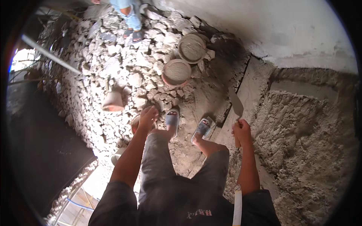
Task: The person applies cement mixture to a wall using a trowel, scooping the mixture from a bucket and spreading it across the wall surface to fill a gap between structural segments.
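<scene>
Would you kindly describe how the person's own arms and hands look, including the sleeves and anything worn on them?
The left sleeve and right sleeve are short and black, leaving bare forearms. The left hand and right hand are ungloved, with no watch visible. A narrow pale strip shows beside the right sleeve; its purpose is unclear.

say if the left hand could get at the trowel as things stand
Probably yes, with a reach across: the space above the sandals looks free between the left hand and the trowel, though the right hand covers part of its handle.
</scene>
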`<state>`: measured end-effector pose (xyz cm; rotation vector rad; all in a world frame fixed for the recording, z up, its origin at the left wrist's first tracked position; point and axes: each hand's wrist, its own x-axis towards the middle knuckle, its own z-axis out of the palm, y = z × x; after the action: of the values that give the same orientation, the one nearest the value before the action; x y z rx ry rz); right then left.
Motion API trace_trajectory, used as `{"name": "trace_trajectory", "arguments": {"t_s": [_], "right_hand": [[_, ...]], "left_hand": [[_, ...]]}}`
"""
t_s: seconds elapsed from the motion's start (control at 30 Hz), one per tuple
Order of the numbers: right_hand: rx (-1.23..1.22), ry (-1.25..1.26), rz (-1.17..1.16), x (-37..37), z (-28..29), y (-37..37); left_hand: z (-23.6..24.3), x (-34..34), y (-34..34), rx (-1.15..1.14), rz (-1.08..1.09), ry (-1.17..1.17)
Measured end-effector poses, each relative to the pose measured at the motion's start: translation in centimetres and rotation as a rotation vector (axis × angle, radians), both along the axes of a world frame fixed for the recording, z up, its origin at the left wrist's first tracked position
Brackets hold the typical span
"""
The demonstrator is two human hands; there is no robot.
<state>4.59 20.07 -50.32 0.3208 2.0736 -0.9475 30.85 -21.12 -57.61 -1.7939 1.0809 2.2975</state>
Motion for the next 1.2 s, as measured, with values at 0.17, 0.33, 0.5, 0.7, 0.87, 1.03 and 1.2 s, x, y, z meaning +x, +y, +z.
{"name": "trace_trajectory", "arguments": {"t_s": [0.17, 0.33, 0.5, 0.7, 0.87, 1.03, 1.2], "right_hand": [[0.015, 0.179, 0.226, -2.7, -11.3, -1.9], [0.027, 0.389, 0.403, -2.0, -21.4, -5.4], [-0.03, 0.519, 0.37, -6.7, -18.1, -3.8], [-0.03, 0.784, 0.197, -7.4, -16.2, -0.7], [-0.024, 0.894, 0.063, -5.4, -13.9, 0.2], [0.028, 0.916, 0.067, -3.9, -12.6, 0.9], [0.18, 0.949, 0.093, -3.8, -12.0, 1.4]], "left_hand": [[-16.9, -9.2, 0.0, -0.114, -0.029, 0.182], [-27.5, -14.0, -10.1, 0.153, 0.203, 0.306], [-27.6, -23.4, -7.8, -0.006, 0.342, 0.287], [-27.5, -26.1, -3.6, -0.043, 0.281, 0.261], [-22.6, -25.0, 0.6, -0.086, 0.179, 0.299], [-18.3, -24.1, 4.8, -0.019, -0.112, 0.554], [-20.6, -26.0, 8.1, 0.046, -0.3, 0.594]]}}
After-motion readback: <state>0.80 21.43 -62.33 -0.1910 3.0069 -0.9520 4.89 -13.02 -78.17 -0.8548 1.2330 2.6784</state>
